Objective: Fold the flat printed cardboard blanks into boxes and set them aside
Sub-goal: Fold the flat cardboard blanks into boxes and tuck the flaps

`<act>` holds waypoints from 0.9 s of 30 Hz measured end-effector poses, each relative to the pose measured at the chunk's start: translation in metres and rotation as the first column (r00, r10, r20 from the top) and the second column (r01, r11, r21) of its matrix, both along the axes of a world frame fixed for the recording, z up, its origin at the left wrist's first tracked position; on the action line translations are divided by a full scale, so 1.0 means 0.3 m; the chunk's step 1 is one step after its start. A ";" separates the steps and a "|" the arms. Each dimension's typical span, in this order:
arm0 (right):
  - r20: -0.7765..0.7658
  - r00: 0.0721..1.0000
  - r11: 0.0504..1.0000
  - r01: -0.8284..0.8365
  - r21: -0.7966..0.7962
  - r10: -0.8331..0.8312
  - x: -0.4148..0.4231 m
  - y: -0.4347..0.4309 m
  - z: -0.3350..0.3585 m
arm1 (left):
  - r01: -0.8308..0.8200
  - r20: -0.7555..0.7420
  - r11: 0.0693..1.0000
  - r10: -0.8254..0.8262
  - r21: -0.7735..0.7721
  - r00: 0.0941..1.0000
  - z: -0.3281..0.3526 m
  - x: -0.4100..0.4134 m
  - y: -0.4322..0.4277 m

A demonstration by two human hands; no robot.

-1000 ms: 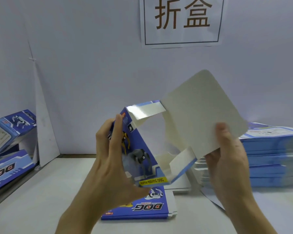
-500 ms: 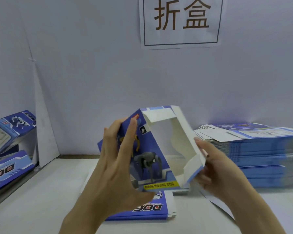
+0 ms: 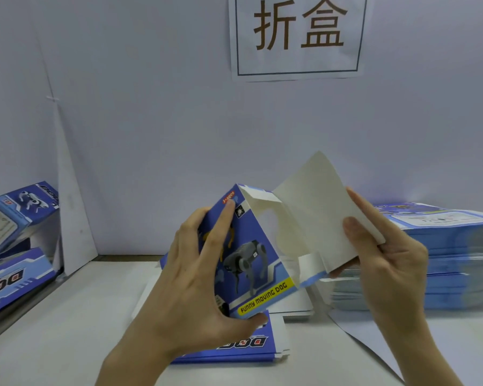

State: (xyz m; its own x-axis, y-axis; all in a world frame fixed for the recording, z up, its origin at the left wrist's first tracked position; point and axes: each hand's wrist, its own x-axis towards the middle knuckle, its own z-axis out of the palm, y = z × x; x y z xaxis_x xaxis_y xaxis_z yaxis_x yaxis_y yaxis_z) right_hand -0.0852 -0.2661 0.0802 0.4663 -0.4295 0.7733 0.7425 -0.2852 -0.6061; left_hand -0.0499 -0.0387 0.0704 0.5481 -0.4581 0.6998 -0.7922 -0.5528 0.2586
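We are midway through forming one box. The tube is opened out and held in the air over the near middle of the table, with the printed dog face toward us and the right-hand end open. The step in hand, as we judge it, is closing that end. The small dust flaps are partly turned in, while the big white lid flap stands swung out to the right.

The next move, we think, calls for pressing the dust flaps fully in. Then we swing the lid flap over and slide its free edge inside the wall, while the left hand holds the tube square.

Our left hand grips the box across its blue face. Its fingers reach up, spread and lightly curved, toward the top edge, and the thumb hooks under the near bottom corner. Our right hand pinches the lid flap near its free edge, with the thumb flat on the white inner side and the other fingers curled behind.

A flat blank lies on the table just below the box. The stack of blanks sits to the right, and finished boxes lean at the far left.
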 end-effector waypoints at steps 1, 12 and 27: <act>0.019 0.999 0.999 0.034 -0.037 -0.034 0.001 0.004 0.000 | -0.003 0.013 1.000 0.003 0.011 1.000 -0.003 -0.002 -0.009; 0.030 0.997 0.997 0.066 0.028 -0.067 0.020 0.055 -0.013 | -0.010 0.054 0.999 0.008 0.034 0.999 -0.009 0.002 -0.014; -0.198 0.928 0.943 -0.330 -0.044 0.315 0.009 0.016 -0.003 | -0.141 0.082 0.986 0.134 0.094 0.988 -0.017 0.012 -0.020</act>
